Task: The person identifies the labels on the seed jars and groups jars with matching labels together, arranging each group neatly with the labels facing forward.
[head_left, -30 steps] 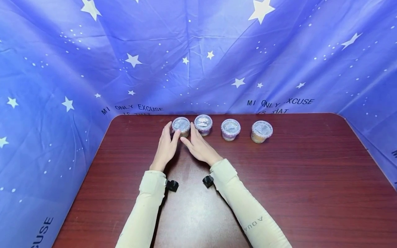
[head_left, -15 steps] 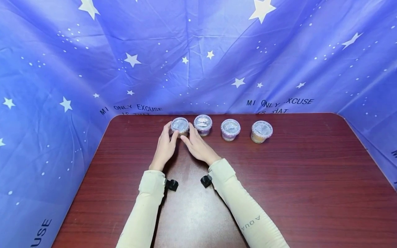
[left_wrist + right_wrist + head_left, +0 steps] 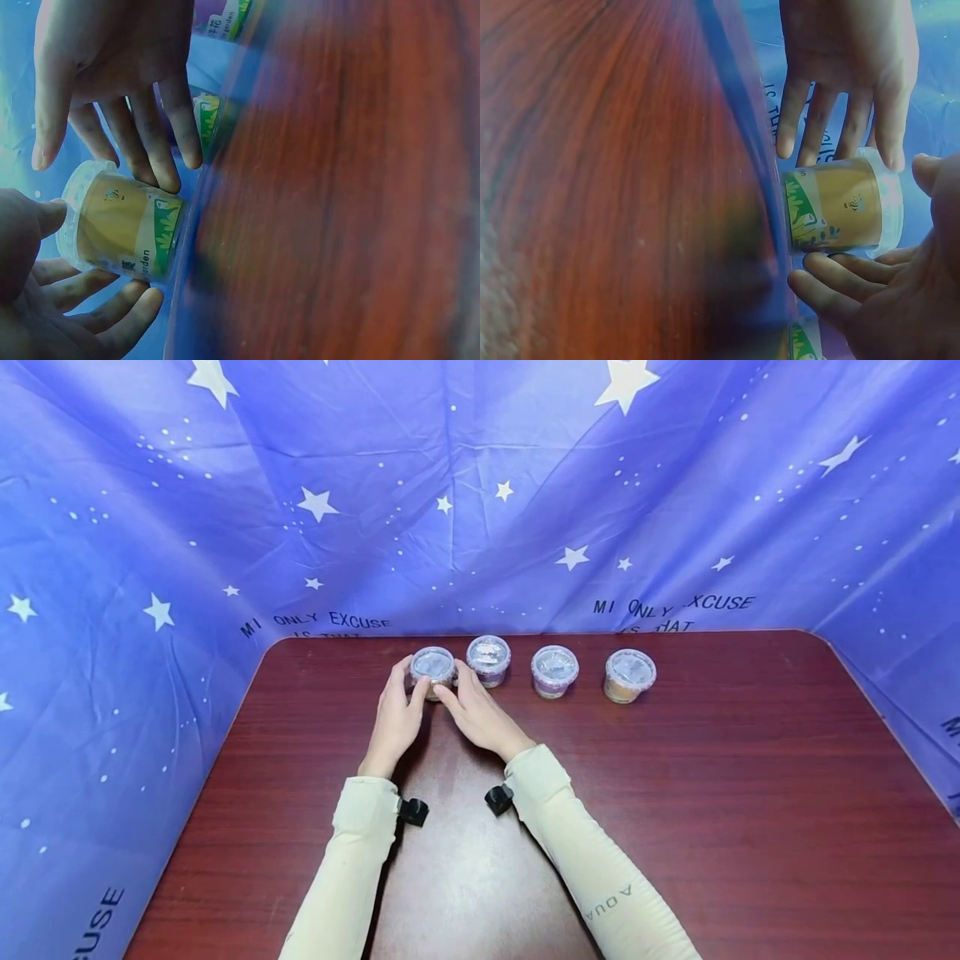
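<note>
i'm looking at a yellow-filled tub [image 3: 112, 217] with a clear lid [image 3: 432, 662], upright near the back edge of the dark red table [image 3: 720, 802], left of its middle, with both hands around it. the left hand [image 3: 397, 717] lies along its left side, fingers fairly straight, the thumb at the lid's rim. the right hand [image 3: 483, 714] flanks the other side, its fingers also extended and relaxed; in my dim wrist views they seem to touch the tub's wall, though i can't tell how firmly. just beyond those fingers stands a purple tub [image 3: 489, 663], then a second purple tub [image 3: 554, 673] and, farther right, another yellow tub [image 3: 628, 678], in a loose row (every one lidded). pale sleeves [image 3: 348, 860] cover both forearms, a black clip [image 3: 413, 811] at each wrist. behind hangs a blue curtain [image 3: 375, 452] with white stars and black lettering.
</note>
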`<action>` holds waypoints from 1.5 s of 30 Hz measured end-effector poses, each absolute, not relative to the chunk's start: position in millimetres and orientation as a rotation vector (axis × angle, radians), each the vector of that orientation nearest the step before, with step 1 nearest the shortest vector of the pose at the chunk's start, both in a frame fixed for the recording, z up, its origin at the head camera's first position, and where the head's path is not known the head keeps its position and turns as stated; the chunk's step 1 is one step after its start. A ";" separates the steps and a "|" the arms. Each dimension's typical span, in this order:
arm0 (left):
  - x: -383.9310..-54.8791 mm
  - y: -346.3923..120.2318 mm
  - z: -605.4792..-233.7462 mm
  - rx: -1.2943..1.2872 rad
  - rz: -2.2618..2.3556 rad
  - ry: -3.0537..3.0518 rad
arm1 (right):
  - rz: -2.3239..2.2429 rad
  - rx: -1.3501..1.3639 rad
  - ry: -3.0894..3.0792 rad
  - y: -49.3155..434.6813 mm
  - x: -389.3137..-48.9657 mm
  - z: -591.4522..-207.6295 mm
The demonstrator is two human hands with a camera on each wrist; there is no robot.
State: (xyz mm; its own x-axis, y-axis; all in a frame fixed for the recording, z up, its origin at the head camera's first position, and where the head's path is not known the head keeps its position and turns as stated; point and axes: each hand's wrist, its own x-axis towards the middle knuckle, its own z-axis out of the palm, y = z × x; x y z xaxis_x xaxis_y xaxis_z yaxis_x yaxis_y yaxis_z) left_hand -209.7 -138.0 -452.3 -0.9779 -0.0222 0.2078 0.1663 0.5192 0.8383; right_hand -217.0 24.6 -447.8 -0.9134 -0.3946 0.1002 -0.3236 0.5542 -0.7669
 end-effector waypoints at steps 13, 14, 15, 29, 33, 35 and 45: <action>-192.1 -133.3 -444.8 -0.142 -1.531 -2.365 | -1.421 -0.569 2.732 28.8 -210.0 -435.5; -190.8 -132.8 -444.0 -0.145 -1.537 -2.351 | -1.435 -0.567 2.731 29.2 -209.4 -434.9; -189.7 -132.3 -443.4 -0.146 -1.544 -2.339 | -1.447 -0.563 2.732 29.6 -208.8 -434.0; -172.8 -124.6 -435.1 -0.177 -1.609 -2.187 | -1.603 -0.554 2.694 38.8 -195.0 -426.2; -168.0 -121.7 -431.6 -0.164 -1.590 -2.201 | -1.636 -0.545 2.672 42.8 -190.0 -423.1; -165.7 -119.9 -429.6 -0.163 -1.579 -2.209 | -1.655 -0.532 2.658 45.4 -186.6 -420.3; -153.1 -109.1 -420.6 -0.193 -1.632 -2.192 | -1.668 -0.530 2.662 62.3 -171.5 -408.3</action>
